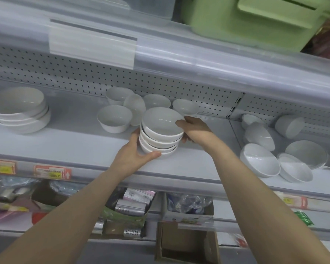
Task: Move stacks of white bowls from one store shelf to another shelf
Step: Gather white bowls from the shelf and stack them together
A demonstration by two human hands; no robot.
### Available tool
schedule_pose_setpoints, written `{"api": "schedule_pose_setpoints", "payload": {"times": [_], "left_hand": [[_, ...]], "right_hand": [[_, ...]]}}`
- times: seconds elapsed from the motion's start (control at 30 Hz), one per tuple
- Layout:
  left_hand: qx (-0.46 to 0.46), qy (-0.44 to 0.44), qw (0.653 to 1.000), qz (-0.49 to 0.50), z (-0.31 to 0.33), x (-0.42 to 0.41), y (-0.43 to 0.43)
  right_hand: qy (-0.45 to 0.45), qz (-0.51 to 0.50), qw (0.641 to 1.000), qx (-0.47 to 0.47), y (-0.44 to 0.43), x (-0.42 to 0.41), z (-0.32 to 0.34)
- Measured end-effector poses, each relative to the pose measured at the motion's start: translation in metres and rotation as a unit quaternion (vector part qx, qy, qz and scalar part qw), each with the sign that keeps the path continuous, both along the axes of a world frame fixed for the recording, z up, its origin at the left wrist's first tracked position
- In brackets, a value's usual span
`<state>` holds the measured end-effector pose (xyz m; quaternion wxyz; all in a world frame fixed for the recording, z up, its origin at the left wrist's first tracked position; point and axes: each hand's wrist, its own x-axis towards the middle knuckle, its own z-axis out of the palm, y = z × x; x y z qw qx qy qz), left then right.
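Note:
A stack of white bowls point(160, 132) stands tilted on the grey shelf point(84, 141), near the middle. My left hand point(135, 155) grips its lower left side, thumb under the bottom bowl. My right hand point(193, 130) holds the right side, thumb on the top bowl's rim and fingers behind the stack. Behind the stack are several single white bowls point(114, 118), some lying on their sides.
A stack of wider white bowls point(19, 111) sits at the shelf's left. More white bowls point(259, 162) lie tumbled on the right shelf section. A pegboard back wall point(84, 77) closes the rear. A green bin point(255, 21) stands on the shelf above. Boxes and packets fill shelves below.

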<state>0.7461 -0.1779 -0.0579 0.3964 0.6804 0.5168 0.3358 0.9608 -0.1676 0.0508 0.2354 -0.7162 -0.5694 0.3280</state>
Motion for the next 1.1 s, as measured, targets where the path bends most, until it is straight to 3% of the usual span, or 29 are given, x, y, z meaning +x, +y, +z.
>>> {"api": "schedule_pose_setpoints", "payload": {"times": [0.2,0.73,1.1], "left_hand": [[-0.021,-0.001,1.0,-0.003,0.0,0.0,0.001],[-0.017,0.015,0.998,-0.061,0.015,0.063,0.008],[-0.021,0.057,0.998,-0.03,0.006,0.075,0.01]], "right_hand": [[0.056,-0.012,0.998,-0.02,-0.004,0.003,-0.001],[-0.09,-0.054,0.994,0.007,0.0,0.059,0.002],[-0.047,-0.06,0.997,0.003,-0.001,0.068,-0.001]]}}
